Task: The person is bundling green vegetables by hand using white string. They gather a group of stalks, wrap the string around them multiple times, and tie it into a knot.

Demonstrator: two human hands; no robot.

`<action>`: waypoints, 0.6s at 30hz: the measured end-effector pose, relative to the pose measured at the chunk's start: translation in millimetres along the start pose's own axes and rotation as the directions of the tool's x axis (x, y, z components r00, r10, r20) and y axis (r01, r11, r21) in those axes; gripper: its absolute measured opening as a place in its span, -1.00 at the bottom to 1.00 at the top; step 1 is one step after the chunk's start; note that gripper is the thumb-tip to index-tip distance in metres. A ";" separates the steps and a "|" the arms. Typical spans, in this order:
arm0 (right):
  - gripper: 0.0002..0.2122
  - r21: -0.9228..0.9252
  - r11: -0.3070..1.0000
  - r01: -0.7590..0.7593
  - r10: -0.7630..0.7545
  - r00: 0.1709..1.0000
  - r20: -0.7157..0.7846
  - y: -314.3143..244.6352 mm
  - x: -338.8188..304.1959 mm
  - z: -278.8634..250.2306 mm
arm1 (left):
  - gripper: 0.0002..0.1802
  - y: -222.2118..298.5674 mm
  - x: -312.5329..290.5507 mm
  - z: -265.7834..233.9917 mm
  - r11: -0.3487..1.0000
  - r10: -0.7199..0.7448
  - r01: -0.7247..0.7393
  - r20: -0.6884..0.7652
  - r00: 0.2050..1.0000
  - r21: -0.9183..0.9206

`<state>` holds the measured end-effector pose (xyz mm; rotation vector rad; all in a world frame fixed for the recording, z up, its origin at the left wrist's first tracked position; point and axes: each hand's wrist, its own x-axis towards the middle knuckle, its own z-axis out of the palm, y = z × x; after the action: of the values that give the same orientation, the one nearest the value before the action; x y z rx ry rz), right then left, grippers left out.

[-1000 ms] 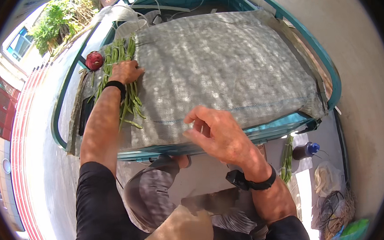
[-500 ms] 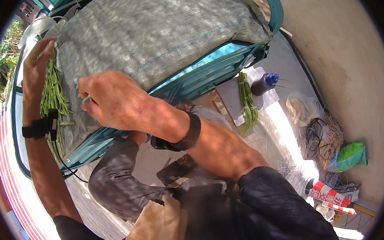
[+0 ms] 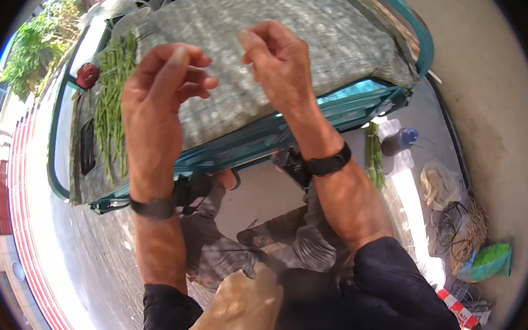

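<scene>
Both my hands are raised over a big grey woven sack that lies on a teal metal-framed bed. My left hand has its fingers half bent and apart, with nothing visible in them. A short gap to the right of it, my right hand is closed, thumb against the curled fingers; anything thin between them is too small to make out. Just left of my left hand, a bunch of long green beans lies on the sack, touched by neither hand.
The teal rail curves round the sack. A dark red ball-shaped thing sits at the left rail. On the right stand a second bean bundle and a blue-capped bottle. Beyond are a pale bag, tangled cords and a green bag.
My left hand has left the bean bunch and moved right. My right hand has risen and shifted right, so both are over the sack. The view has turned left.
</scene>
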<state>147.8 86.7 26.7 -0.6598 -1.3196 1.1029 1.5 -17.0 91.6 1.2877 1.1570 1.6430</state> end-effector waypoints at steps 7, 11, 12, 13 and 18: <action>-0.78 -0.049 0.993 -0.110 0.112 0.993 0.035 -9.6 -5.4 2.4 | -0.75 -52.7 0.2 -19.2 0.993 -0.069 0.060 -0.093 0.993 -0.104; -0.77 -0.037 0.993 -0.113 0.116 0.987 0.109 -13.3 -12.0 8.8 | -0.76 -60.1 -8.5 -19.0 0.990 -0.090 0.083 -0.060 0.994 -0.110; -0.77 -0.039 0.993 -0.111 0.116 0.984 0.139 -15.8 -15.0 11.4 | -0.76 -60.0 -9.8 -17.3 0.988 -0.080 0.071 -0.062 0.995 -0.134; -0.78 -0.046 0.993 -0.108 0.114 0.979 0.168 -16.9 -17.1 13.7 | -0.76 -60.9 -10.2 -17.9 0.994 -0.067 0.061 -0.063 0.996 -0.093; -0.77 -0.221 0.975 0.027 0.019 0.979 0.203 -11.7 -24.7 29.8 | -0.77 -61.2 -13.9 -22.4 0.998 -0.034 0.026 -0.149 0.988 -0.055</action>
<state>124.7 54.0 32.3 -0.7217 -1.6380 1.0484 -16.0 -14.9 27.3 1.1243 1.2068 1.7606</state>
